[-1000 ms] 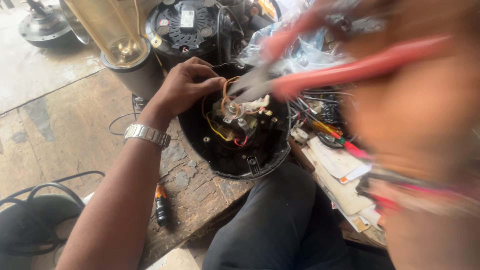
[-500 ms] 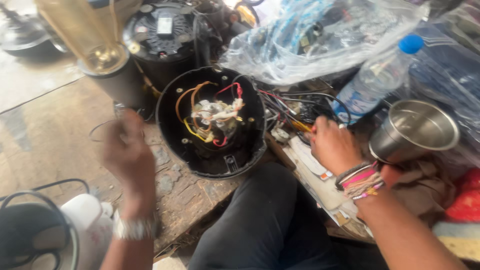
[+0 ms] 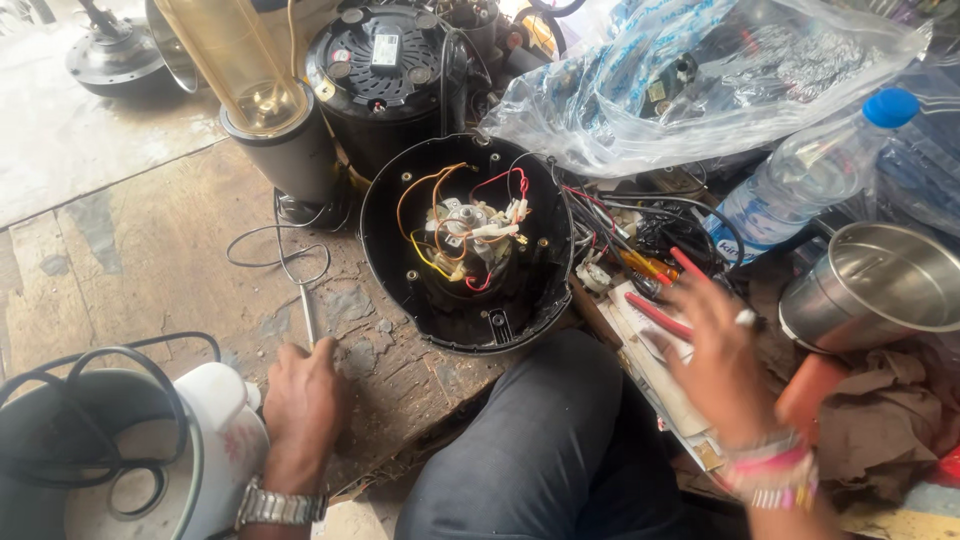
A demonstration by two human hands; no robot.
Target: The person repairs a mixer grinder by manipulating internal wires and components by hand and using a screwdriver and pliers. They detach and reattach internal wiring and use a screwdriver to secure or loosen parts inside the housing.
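An opened round black appliance base lies on the worn wooden bench, showing its motor with orange, yellow and red wires. My left hand, with a metal watch on the wrist, rests on the bench in front of the base. Its fingers curl over a screwdriver whose thin metal shaft sticks out toward the base. My right hand is blurred, fingers spread, and holds nothing. It hovers just above red-handled pliers lying on papers to the right of the base.
Behind the base stand a yellowish blender jar and a second black base. A plastic bag, a water bottle and a steel cup crowd the right. A white pot with black cable sits lower left. My knee is below.
The pliers have left my right hand and lie on the papers; that hand has drawn back toward me. My left hand dropped from the air onto the screwdriver on the bench.
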